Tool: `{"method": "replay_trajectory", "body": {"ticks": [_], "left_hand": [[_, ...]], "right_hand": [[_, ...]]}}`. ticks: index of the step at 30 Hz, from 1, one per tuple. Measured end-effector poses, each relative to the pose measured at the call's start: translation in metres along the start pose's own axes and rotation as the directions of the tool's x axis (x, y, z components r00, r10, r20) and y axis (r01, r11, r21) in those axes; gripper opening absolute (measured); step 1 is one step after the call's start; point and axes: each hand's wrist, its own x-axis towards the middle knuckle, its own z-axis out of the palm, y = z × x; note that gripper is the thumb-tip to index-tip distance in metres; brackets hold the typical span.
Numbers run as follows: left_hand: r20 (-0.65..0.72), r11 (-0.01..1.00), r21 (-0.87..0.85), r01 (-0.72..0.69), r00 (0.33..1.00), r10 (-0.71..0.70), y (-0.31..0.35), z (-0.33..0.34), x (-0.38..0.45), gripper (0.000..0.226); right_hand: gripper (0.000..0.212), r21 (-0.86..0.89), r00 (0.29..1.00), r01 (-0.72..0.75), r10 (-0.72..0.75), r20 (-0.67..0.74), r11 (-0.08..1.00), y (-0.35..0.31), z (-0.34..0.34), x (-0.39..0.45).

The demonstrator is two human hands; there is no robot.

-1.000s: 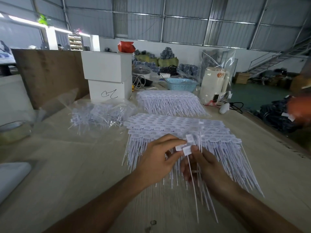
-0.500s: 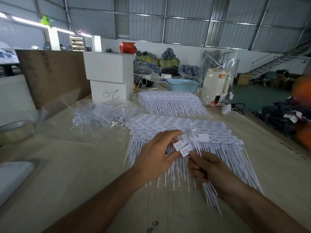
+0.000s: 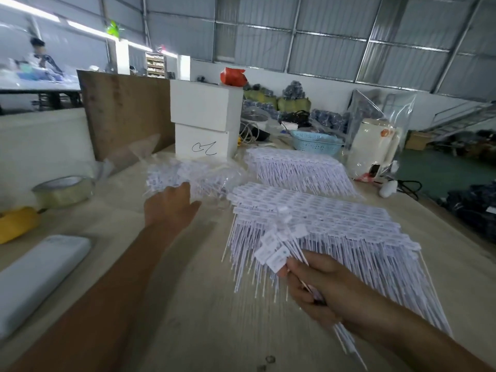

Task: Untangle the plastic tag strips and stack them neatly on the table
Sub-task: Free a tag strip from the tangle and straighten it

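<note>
Head view: right hand (image 3: 319,285) grips tag strips (image 3: 279,251) heads-up, tails toward camera.

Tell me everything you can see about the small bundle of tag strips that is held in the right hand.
The bundle of tag strips is a handful of thin white plastic strips, each ending in a small flat rectangular tag with faint print. The right hand grips it around the stems, fingers curled. The tag heads fan out up and to the left of the fist; the thin tails stick out below the wrist, toward the lower right. It is held above the near edge of the large neat stack on the table; whether they touch cannot be told.
</note>
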Motion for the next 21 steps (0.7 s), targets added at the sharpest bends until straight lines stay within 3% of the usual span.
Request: {"method": "replay_trajectory", "body": {"ticks": [3,7,14,21], "left_hand": [[0.006,0.979,-0.190,0.068,0.998,-0.068,-0.002,-0.001,0.002,0.023],[-0.063,0.919,-0.395,0.001,0.998,-0.029,-0.003,-0.010,0.004,0.023],[-0.427,0.919,-0.353,-0.177,0.904,0.010,-0.013,-0.018,0.010,0.018],[-0.457,0.924,-0.324,-0.203,0.889,0.035,-0.022,-0.024,0.007,0.014]], "right_hand": [[0.028,-0.082,0.990,-0.084,0.092,0.106,0.993,-0.008,0.021,0.024],[0.026,-0.073,0.962,-0.174,0.185,0.200,0.982,-0.014,0.048,0.066],[0.019,0.072,0.968,-0.211,0.197,0.157,0.975,-0.030,0.090,0.149],[0.030,0.219,0.944,-0.329,0.320,0.077,0.919,-0.029,0.103,0.217]]}}
